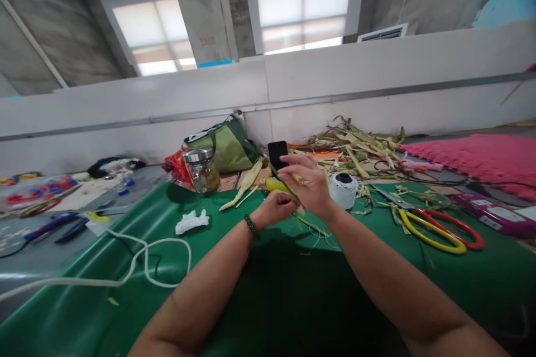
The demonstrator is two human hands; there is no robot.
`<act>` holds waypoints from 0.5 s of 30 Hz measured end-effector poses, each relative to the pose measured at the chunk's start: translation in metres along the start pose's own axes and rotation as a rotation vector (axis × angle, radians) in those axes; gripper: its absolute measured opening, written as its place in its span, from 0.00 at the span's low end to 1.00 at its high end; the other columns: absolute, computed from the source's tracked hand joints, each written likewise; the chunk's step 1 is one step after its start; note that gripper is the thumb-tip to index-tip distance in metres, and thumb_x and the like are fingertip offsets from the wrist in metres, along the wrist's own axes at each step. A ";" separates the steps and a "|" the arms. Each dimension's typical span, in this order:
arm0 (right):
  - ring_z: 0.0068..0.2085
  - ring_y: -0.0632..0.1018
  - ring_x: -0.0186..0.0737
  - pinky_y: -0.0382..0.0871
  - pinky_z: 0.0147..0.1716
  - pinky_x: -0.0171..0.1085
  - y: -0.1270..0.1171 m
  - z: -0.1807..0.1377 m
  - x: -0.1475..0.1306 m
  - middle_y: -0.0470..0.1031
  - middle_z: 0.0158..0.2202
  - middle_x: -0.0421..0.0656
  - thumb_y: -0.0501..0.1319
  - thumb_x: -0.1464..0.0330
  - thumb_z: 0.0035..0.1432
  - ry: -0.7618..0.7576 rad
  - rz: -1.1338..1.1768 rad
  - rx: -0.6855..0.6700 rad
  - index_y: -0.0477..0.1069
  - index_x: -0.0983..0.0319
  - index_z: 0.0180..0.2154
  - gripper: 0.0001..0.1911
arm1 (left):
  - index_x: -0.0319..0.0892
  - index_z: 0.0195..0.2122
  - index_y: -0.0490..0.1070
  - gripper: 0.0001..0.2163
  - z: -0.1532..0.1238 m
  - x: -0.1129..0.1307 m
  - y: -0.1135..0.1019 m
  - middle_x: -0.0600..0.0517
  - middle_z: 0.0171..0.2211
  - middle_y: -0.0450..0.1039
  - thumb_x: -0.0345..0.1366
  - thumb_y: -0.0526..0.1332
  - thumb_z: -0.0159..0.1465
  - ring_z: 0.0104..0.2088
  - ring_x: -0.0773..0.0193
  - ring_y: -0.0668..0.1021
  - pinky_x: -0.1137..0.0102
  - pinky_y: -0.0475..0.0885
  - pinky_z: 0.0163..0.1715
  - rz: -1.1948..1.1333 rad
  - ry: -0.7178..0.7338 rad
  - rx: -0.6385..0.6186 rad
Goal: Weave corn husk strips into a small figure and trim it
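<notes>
Facing pale partition wall (335,67), with two windows (304,8) above. Working over green mat (138,318), reaching in from near edge with both bare arms. Showing pink cloth (481,164) at far right, heap of dry husks (360,148) at back, right of centre, and green bag (234,148) at back, left of centre, by the wall. Looping white cord (165,285) across mat at left. Showing big scissors (433,226) on mat at right, with yellow and red handles, pointing blades away to upper left; showing purple packet (494,215) just right of those.

Holding right hand (305,178) over middle of mat, stretching fingers out, partly spread, touching dark green strip (282,179); not telling whether pinching it or just resting on it, too small. Holding left hand (278,206) just below and left of the right, curling fingers in near a fist, gripping yellow-green piece (274,184); hiding fingertips, so not telling exact grip. Holding piece up between hands and phone, above mat.

Showing lidded glass jar (201,172) in front of bag, white spool (343,189) just right of right hand, pale husk (247,185) left of hands. Showing black phone (277,154) upright right behind hands, crumpled tissue (191,222) on mat at left. Wearing dark bead bracelet (251,226) on left wrist. Trailing thin thread (315,237) on mat below right hand.
</notes>
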State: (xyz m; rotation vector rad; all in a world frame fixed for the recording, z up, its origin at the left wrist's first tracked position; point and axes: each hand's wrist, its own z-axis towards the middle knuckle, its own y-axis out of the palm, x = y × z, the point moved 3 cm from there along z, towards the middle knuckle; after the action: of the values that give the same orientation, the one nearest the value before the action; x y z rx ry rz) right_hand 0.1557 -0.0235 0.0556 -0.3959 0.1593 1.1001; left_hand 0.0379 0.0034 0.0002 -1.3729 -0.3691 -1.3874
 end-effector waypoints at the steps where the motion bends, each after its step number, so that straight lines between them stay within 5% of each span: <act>1: 0.44 0.74 0.44 0.68 0.47 0.45 -0.006 0.002 0.003 0.77 0.40 0.46 0.58 0.62 0.62 0.053 -0.004 0.076 0.76 0.58 0.31 0.11 | 0.38 0.19 0.70 0.13 0.001 -0.001 -0.005 0.55 0.15 0.63 0.39 0.62 0.57 0.18 0.70 0.66 0.73 0.64 0.20 -0.084 -0.064 -0.016; 4: 0.28 0.71 0.38 0.65 0.30 0.38 -0.018 0.004 0.015 0.70 0.23 0.43 0.54 0.56 0.62 0.248 0.030 0.166 0.68 0.60 0.22 0.21 | 0.36 0.25 0.75 0.14 0.003 -0.003 -0.021 0.57 0.15 0.62 0.44 0.63 0.56 0.17 0.73 0.65 0.74 0.64 0.20 -0.339 -0.149 0.077; 6: 0.20 0.62 0.32 0.57 0.22 0.35 -0.016 0.004 0.024 0.60 0.15 0.38 0.54 0.51 0.60 0.376 0.056 0.078 0.62 0.60 0.16 0.27 | 0.36 0.28 0.77 0.15 0.003 -0.003 -0.028 0.58 0.16 0.62 0.45 0.65 0.54 0.18 0.73 0.66 0.75 0.65 0.21 -0.441 -0.156 0.141; 11: 0.19 0.58 0.29 0.49 0.19 0.33 0.007 0.000 0.033 0.57 0.14 0.35 0.62 0.48 0.47 0.549 0.216 -0.262 0.65 0.62 0.14 0.25 | 0.36 0.22 0.73 0.17 0.001 0.001 -0.025 0.57 0.17 0.64 0.48 0.69 0.49 0.19 0.73 0.67 0.75 0.67 0.21 -0.493 -0.149 0.096; 15: 0.19 0.56 0.28 0.49 0.19 0.33 0.010 -0.002 0.039 0.55 0.13 0.34 0.65 0.47 0.43 0.666 0.360 -0.153 0.62 0.61 0.14 0.26 | 0.37 0.18 0.68 0.21 -0.003 0.006 -0.020 0.57 0.17 0.61 0.51 0.69 0.49 0.20 0.73 0.66 0.74 0.66 0.20 -0.469 -0.152 0.020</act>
State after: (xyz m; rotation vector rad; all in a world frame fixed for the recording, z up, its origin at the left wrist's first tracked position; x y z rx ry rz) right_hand 0.1645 0.0121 0.0395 -0.8897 0.7611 1.3028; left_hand 0.0215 0.0058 0.0139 -1.4344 -0.8457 -1.6519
